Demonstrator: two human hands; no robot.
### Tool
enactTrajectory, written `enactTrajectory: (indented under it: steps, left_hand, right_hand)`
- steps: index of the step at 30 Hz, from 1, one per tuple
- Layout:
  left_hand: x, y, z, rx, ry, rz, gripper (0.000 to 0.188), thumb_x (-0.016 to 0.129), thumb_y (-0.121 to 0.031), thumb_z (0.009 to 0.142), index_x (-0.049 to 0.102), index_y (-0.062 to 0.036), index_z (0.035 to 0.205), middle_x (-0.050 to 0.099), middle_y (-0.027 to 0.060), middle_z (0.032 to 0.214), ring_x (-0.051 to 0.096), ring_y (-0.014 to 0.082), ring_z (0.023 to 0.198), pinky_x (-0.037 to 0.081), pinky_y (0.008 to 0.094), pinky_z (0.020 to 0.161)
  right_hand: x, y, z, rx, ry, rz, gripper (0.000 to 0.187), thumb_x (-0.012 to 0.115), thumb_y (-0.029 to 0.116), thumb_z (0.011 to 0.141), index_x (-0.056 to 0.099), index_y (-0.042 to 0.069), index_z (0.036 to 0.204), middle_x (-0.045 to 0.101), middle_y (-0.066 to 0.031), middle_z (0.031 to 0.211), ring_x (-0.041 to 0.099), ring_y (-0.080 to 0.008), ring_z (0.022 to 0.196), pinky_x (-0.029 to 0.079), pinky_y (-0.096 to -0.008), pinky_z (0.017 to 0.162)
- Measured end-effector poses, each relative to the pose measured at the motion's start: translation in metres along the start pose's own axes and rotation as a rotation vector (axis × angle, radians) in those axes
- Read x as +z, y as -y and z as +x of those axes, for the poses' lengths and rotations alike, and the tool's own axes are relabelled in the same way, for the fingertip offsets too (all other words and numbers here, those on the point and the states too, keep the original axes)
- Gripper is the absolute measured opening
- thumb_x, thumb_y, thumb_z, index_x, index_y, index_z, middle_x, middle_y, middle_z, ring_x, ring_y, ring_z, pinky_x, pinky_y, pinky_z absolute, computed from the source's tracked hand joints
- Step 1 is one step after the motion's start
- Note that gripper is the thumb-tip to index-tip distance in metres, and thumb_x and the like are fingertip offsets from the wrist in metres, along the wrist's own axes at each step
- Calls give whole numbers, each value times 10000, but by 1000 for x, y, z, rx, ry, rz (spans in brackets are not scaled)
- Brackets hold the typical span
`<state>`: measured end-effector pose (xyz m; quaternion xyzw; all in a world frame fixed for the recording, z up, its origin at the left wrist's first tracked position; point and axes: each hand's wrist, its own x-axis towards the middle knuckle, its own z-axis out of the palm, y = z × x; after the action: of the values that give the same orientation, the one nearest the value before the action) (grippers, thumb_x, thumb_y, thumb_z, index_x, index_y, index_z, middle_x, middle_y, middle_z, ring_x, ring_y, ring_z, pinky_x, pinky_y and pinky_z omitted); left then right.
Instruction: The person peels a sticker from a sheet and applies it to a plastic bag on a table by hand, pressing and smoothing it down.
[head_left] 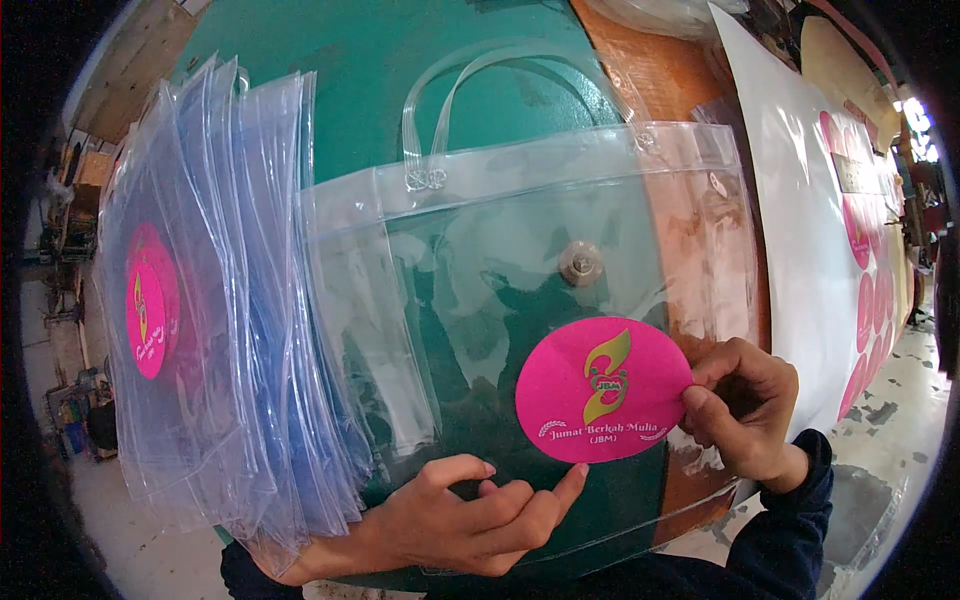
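A round pink sticker [560, 390] with a green leaf-like emblem and white lettering is over the lower front of a clear plastic bag [480, 215], which lies flat with its handles toward the far side. Pinched between the thumb and forefinger of my right hand [745, 405] is the sticker's right edge. My left hand [480, 520] is below it, empty, with the fingers partly bent and one fingertip at the sticker's lower rim. I cannot tell how much of the sticker touches the bag.
To the left is a stack of clear plastic bags [235, 300], the top one bearing a pink sticker [150, 300]. A small round knob-like object [581, 263] shows at the middle bag. On the right hangs a white sheet [800, 230] with rows of pink stickers [868, 305]. The table [330, 50] is green and brown.
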<state>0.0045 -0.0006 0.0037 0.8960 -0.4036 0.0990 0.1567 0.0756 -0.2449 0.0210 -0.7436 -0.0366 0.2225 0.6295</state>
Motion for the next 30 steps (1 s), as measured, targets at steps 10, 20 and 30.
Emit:
enactTrajectory:
  steps: [10, 20, 30]
  left_hand:
    - [0, -4, 1, -75, 38, -52, 464, 501, 31, 697, 624, -150, 1105, 328, -28, 852, 384, 49, 813, 338, 291, 772]
    - [0, -2, -2, -27, -12, -59, 491, 509, 52, 678, 621, -145, 1114, 335, -16, 877, 371, 61, 859, 345, 264, 758]
    - [5, 4, 4, 55, 58, 78, 414, 556, -89, 694, 654, -225, 1073, 209, -41, 718, 331, 38, 662, 304, 264, 711]
  right_hand:
    - [0, 2, -1, 6, -22, -1, 35, 613, -7, 792, 582, -19, 800, 599, -35, 692, 512, -31, 600, 380, -171, 502]
    - [0, 2, 1, 1, -27, -1, 45, 621, 1, 788, 579, -15, 794, 597, -31, 688, 510, -36, 606, 380, -175, 510]
    - [0, 3, 0, 23, -20, -46, 41, 616, -1, 787, 579, -15, 792, 597, -38, 688, 514, -46, 601, 391, -185, 516]
